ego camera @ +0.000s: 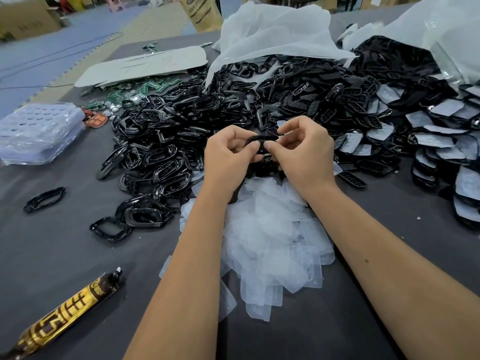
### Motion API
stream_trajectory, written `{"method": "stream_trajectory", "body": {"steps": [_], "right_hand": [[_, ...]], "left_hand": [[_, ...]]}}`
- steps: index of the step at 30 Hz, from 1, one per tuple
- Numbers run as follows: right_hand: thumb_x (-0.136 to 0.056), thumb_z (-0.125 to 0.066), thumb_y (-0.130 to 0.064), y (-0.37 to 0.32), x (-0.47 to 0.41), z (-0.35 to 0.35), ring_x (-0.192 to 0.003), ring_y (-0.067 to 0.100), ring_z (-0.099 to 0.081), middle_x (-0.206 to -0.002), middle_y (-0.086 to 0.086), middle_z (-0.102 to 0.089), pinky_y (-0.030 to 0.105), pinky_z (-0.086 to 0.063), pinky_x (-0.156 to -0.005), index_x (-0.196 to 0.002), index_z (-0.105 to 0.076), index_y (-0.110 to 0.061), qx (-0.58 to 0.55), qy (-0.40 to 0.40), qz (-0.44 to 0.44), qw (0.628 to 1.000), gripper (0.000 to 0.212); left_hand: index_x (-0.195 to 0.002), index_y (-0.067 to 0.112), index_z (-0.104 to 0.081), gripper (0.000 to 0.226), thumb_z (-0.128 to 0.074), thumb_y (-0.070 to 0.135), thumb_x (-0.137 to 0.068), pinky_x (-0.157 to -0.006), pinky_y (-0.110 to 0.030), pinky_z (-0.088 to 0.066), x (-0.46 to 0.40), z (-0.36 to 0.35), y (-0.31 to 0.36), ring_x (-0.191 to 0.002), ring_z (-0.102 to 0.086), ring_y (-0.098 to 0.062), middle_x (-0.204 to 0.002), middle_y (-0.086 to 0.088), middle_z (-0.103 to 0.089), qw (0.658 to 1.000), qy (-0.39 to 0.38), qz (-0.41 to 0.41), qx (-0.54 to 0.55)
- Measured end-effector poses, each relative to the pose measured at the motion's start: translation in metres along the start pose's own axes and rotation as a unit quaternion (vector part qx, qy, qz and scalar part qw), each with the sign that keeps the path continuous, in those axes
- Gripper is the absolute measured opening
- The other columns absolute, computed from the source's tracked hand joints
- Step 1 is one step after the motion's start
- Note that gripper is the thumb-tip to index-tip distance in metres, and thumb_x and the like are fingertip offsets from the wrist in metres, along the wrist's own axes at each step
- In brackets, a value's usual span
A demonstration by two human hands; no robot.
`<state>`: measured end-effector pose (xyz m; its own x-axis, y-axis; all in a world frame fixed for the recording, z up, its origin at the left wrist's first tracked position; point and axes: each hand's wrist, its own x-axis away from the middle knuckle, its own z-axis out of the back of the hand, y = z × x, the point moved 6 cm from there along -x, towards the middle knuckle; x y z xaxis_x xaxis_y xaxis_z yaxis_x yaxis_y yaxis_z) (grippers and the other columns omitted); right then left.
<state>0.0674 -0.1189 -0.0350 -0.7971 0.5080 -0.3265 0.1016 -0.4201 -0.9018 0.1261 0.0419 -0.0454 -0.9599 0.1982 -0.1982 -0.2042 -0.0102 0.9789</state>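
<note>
Both hands are up over the table [52, 255], working one small black plastic shell [262, 141] between them. The left hand [228, 157] has its fingers curled tight, pinching the shell's left end. The right hand [304, 152] pinches the other end with thumb and forefinger. It's held just above the pile of clear film scraps [272, 235], with heaps of black frames [161, 141] right behind.

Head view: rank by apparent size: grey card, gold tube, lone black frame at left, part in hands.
1. grey card
2. gold tube, nearer the camera, so order with card unsure
3. lone frame
4. held part, partly hidden
</note>
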Motion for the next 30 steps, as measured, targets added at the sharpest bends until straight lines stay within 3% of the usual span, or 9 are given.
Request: {"method": "stream_trajectory", "body": {"steps": [3, 6, 14, 19, 22, 24, 26, 28, 30], "right_hand": [[-0.078, -0.091, -0.02, 0.005, -0.004, 0.001, -0.076, 0.023, -0.073, -0.086, -0.001, -0.073, 0.038, -0.061, -0.068, -0.102, -0.07, -0.018, -0.035, -0.024, -0.041, 0.998, 0.032], [-0.082, -0.086, -0.007, 0.005, -0.004, -0.004, -0.067, 0.027, -0.075, -0.076, 0.007, -0.076, 0.035, -0.058, -0.061, -0.093, -0.074, -0.011, -0.085, -0.073, -0.062, 0.992, 0.016], [-0.078, -0.089, -0.017, -0.022, -0.005, 0.004, -0.062, 0.017, -0.071, -0.069, 0.002, -0.073, 0.042, -0.062, -0.069, -0.082, -0.074, -0.013, 0.07, -0.066, 0.039, 0.995, 0.016], [-0.078, -0.09, -0.025, -0.033, -0.01, 0.014, -0.064, 0.004, -0.065, -0.072, -0.006, -0.07, 0.024, -0.056, -0.069, -0.092, -0.07, -0.012, 0.116, -0.05, 0.097, 0.987, 0.028], [-0.087, -0.084, -0.021, -0.036, -0.014, 0.023, -0.061, 0.011, -0.067, -0.074, 0.001, -0.073, 0.025, -0.054, -0.061, -0.089, -0.072, -0.01, -0.016, -0.053, 0.062, 0.997, 0.016], [-0.089, -0.082, -0.022, -0.039, -0.019, 0.03, -0.06, 0.015, -0.067, -0.073, 0.003, -0.072, 0.028, -0.054, -0.06, -0.085, -0.073, -0.011, 0.008, -0.07, 0.059, 0.996, 0.014], [-0.085, -0.084, -0.026, -0.042, -0.024, 0.03, -0.063, 0.013, -0.068, -0.07, -0.003, -0.071, 0.03, -0.058, -0.064, -0.078, -0.075, -0.018, 0.196, -0.174, 0.089, 0.961, 0.015], [-0.079, -0.089, -0.032, -0.037, -0.02, 0.029, -0.069, 0.011, -0.07, -0.07, -0.009, -0.072, 0.033, -0.06, -0.068, -0.075, -0.075, -0.026, 0.325, -0.327, 0.047, 0.886, 0.015], [-0.071, -0.094, -0.038, -0.031, -0.013, 0.032, -0.076, 0.01, -0.069, -0.078, -0.012, -0.072, 0.035, -0.057, -0.074, -0.081, -0.075, -0.032, 0.392, -0.422, -0.002, 0.818, 0.022]], "left_hand": [[-0.09, 0.008, -0.071, 0.015, -0.069, -0.006, -0.091, -0.069, -0.024, -0.06, 0.0, 0.002, 0.003, -0.072, -0.072, -0.015, -0.074, -0.001, -0.075, 1.0, -0.013, 0.002, 0.028], [-0.089, 0.009, -0.071, 0.012, -0.072, -0.003, -0.09, -0.071, -0.03, -0.062, 0.001, 0.002, 0.002, -0.07, -0.072, -0.017, -0.07, 0.001, -0.072, 0.999, -0.022, 0.009, 0.029], [-0.088, 0.006, -0.066, 0.015, -0.074, -0.007, -0.087, -0.065, -0.023, -0.058, 0.003, 0.002, 0.008, -0.079, -0.076, -0.02, -0.104, -0.007, -0.078, 1.0, -0.007, -0.019, -0.012], [-0.088, 0.009, -0.064, 0.017, -0.071, -0.006, -0.089, -0.062, -0.025, -0.058, 0.003, 0.004, 0.007, -0.068, -0.074, -0.017, -0.082, -0.002, -0.077, 0.999, 0.029, -0.023, -0.019], [-0.088, 0.008, -0.064, 0.015, -0.071, -0.006, -0.089, -0.061, -0.025, -0.057, 0.001, 0.008, 0.005, -0.066, -0.073, -0.02, -0.075, -0.005, -0.075, 0.998, 0.053, -0.014, -0.011], [-0.088, 0.008, -0.064, 0.015, -0.071, -0.005, -0.089, -0.061, -0.024, -0.057, 0.0, 0.008, 0.004, -0.064, -0.072, -0.017, -0.074, -0.003, -0.075, 0.998, 0.055, -0.01, -0.016], [-0.088, 0.008, -0.065, 0.014, -0.071, -0.004, -0.089, -0.061, -0.023, -0.057, 0.0, 0.007, 0.003, -0.062, -0.071, -0.012, -0.077, -0.003, -0.075, 0.998, 0.05, -0.008, -0.027], [-0.088, 0.008, -0.064, 0.014, -0.072, -0.004, -0.088, -0.061, -0.022, -0.056, 0.0, 0.005, 0.003, -0.061, -0.071, -0.01, -0.081, -0.005, -0.075, 0.998, 0.046, -0.004, -0.029], [-0.088, 0.008, -0.064, 0.015, -0.073, -0.004, -0.088, -0.062, -0.022, -0.056, 0.0, 0.004, 0.003, -0.064, -0.073, -0.012, -0.085, -0.006, -0.075, 0.999, 0.043, -0.001, -0.026]]}}
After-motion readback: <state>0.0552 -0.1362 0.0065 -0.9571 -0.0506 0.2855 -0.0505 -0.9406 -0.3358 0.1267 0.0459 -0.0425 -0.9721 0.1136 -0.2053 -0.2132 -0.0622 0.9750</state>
